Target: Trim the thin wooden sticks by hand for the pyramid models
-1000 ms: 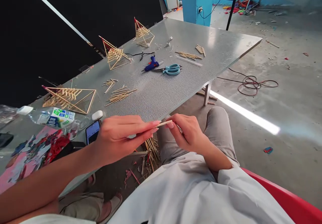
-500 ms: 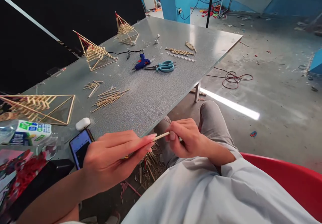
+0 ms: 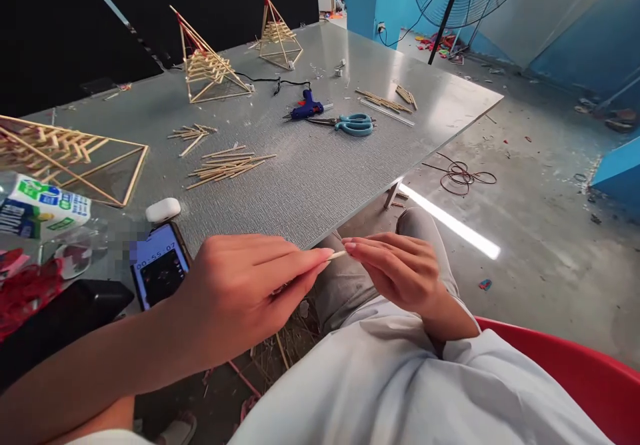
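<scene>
Between my two hands, just off the table's near edge, is a thin pale wooden stick [image 3: 337,255]. My left hand [image 3: 250,285] pinches one end between thumb and fingertips. At the other end, my right hand [image 3: 400,268] has its thumb and fingers closed on the stick. Much of the stick is hidden in the fingers. On the table lie a pile of similar sticks [image 3: 230,167] and a smaller pile of short sticks [image 3: 193,133]. Stick-built pyramid frames stand behind: one at left [image 3: 100,155], one farther back [image 3: 207,68], one at the far end [image 3: 280,35].
A blue glue gun [image 3: 307,106] and teal-handled scissors [image 3: 354,124] lie mid-table. More sticks [image 3: 384,101] are beyond. A phone [image 3: 161,265], a white case [image 3: 163,210] and a plastic bottle [image 3: 47,205] are at left. Stick scraps [image 3: 280,352] litter the floor below.
My view has shifted, so the table things sit further right and higher. My hands are closer together, with less of the stick showing, and my right fingers are straighter.
</scene>
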Available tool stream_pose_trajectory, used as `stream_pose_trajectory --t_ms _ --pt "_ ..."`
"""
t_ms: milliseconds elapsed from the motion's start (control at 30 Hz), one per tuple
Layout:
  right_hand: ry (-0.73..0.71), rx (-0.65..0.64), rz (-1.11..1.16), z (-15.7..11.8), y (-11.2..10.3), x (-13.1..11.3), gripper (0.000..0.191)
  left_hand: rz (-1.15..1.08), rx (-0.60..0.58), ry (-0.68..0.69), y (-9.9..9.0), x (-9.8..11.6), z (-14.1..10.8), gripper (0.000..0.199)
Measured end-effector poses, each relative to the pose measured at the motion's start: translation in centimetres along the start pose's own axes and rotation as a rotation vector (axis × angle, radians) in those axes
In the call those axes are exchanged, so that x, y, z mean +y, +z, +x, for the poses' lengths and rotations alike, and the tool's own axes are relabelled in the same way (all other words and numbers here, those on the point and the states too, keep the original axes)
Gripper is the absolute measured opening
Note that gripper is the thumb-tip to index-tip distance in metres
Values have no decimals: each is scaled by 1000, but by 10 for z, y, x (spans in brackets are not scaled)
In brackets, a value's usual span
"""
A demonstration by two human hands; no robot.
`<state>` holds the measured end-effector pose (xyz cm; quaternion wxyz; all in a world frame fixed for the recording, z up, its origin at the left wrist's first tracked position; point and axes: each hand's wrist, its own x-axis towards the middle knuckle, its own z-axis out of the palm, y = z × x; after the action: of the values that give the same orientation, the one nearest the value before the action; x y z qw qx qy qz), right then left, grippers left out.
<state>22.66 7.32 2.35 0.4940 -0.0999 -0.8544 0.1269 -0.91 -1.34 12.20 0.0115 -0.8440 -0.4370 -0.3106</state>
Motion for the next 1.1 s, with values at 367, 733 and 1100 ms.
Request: stream_pose_trajectory --t_ms 367,733,1100 --pt "-34 -65 34 0 2 12 27 -63 -78 -8 4 -4 3 18" --pt "125 2 279 0 5 18 19 -102 -77 -30 0 -3 2 20" --pt "-63 -77 40 -2 1 18 23 -80 -114 -39 8 -8 -3 16"
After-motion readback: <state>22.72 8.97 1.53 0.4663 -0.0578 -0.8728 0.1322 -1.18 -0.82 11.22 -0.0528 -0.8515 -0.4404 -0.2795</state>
